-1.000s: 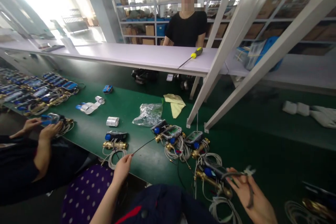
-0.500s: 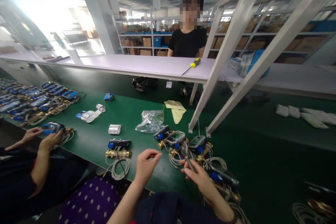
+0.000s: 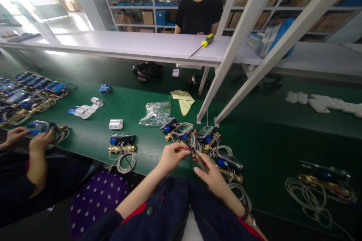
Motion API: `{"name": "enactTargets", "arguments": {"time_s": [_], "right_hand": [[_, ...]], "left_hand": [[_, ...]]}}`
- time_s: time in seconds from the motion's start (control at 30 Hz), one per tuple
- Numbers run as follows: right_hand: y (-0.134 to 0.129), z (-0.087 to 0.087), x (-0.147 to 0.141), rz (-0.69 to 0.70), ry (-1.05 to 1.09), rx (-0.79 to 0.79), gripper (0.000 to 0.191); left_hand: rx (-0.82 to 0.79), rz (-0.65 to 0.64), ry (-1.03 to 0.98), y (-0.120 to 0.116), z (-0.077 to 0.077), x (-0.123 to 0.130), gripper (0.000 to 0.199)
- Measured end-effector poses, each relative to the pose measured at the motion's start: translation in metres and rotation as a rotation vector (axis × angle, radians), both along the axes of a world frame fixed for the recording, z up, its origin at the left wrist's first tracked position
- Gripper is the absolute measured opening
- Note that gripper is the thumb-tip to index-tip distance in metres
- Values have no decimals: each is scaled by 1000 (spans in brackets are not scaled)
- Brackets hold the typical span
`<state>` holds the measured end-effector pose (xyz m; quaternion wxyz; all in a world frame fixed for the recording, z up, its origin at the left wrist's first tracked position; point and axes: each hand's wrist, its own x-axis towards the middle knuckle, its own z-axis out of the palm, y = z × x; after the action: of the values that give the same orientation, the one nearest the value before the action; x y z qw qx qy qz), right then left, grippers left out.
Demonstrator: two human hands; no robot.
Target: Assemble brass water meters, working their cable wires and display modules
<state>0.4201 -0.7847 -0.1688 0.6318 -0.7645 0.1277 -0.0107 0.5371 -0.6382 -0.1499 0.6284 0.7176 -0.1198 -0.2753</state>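
Observation:
My left hand (image 3: 174, 157) is closed in a pinch, its fingertips meeting beside the right hand's fingers. What it pinches is too small to make out; thin dark and red bits show there. My right hand (image 3: 210, 173) is wrapped around a slim grey metal tool (image 3: 200, 161), whose exact kind I cannot tell. The tool's tip points at the left fingertips. Just beyond both hands lie several meters (image 3: 183, 129) with brass pipe bodies, blue caps and coiled grey cables. Another such meter (image 3: 122, 148) rests left of my left hand.
A clear plastic bag (image 3: 155, 114) and yellow cloth (image 3: 183, 101) lie behind the meters. Slanted white posts (image 3: 234, 56) rise to a shelf (image 3: 127, 47) bearing a screwdriver (image 3: 202, 45). At left, a co-worker's hands (image 3: 41, 140) hold another meter. One person stands behind the shelf.
My hands have come together: the left hand moved right, its fingertips now beside the tool's tip. The right hand still holds the tool. The camera view has tilted down.

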Motion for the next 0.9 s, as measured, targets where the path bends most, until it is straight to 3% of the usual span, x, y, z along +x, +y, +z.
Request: {"name": "enactTargets", "arguments": {"time_s": [0.1, 0.33, 0.5, 0.73, 0.9], "right_hand": [[-2, -5, 2, 7, 5, 11, 63], [-3, 4, 4, 117, 10, 160, 63], [-3, 7, 5, 117, 67, 261, 64], [5, 17, 7, 105, 45, 128, 49], [18, -6, 4, -69, 69, -112, 44]], "left_hand": [[-48, 44, 83, 1, 0, 0, 31], [97, -3, -199, 5, 9, -1, 31], [114, -72, -259, 5, 14, -1, 27], [121, -114, -247, 6, 13, 1, 23], [218, -141, -264, 7, -4, -3, 19]]}}
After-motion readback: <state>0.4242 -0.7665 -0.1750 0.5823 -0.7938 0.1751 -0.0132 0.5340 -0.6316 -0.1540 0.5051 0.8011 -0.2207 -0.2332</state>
